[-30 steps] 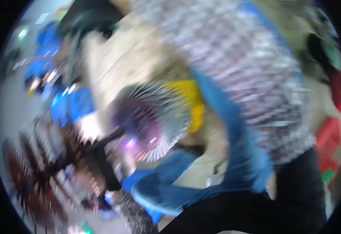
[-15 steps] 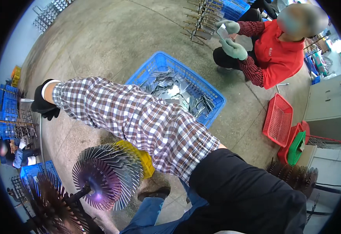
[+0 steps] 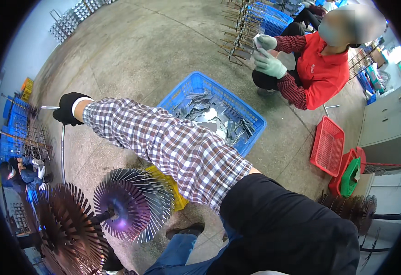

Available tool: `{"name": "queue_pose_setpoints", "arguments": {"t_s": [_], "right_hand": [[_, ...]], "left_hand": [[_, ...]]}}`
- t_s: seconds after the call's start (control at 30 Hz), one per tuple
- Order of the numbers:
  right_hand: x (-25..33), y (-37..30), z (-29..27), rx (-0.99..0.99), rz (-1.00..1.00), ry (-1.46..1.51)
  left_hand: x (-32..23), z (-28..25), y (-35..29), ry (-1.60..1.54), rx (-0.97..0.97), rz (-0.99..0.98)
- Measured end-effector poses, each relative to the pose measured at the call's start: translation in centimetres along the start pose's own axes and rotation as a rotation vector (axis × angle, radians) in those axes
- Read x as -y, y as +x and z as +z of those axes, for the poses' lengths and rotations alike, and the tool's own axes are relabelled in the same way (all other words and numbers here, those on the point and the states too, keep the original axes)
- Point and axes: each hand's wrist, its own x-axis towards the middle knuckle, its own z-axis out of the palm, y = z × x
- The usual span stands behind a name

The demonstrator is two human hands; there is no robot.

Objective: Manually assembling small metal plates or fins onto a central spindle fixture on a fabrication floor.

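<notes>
My right arm, in a checkered sleeve, stretches across to the left. Its black-gloved right hand [image 3: 71, 109] is closed around a thin metal bar [image 3: 49, 107], part of a frame whose upright runs down from there. At the lower left, my black-gloved left hand [image 3: 113, 263] shows only in part below a brown fanned stack of slotted metal pieces [image 3: 65, 224]; its fingers are hidden. Joined to that stack by a dark rod [image 3: 101, 217] is a second fanned stack [image 3: 129, 206], purple in front and silver behind.
A blue basket [image 3: 167, 97] of flat metal pieces stands on the floor ahead. Behind the silver stack is a yellow crate [image 3: 178, 201]. A person in red [image 3: 322, 78] crouches at the right, gloved hands on a small light piece. Red baskets [image 3: 327, 146] stand nearer right.
My right hand has closed around the bar, its fingers hanging looser before. The brown stack shows more fully, and part of my left glove has come into view. The whole view has shifted slightly.
</notes>
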Motion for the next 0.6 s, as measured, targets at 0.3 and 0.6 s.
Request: {"name": "queue_pose_setpoints", "arguments": {"t_s": [0.3, 0.6], "right_hand": [[-3.1, 0.0, 0.3, -0.123, -0.002, 0.177], [-3.4, -0.3, 0.9, -0.176, -0.021, 0.264]], "left_hand": [[9.7, -3.4, -6.4, 0.415, -0.011, -0.041], [-8.4, -2.5, -5.1, -0.325, -0.773, 0.677]]}}
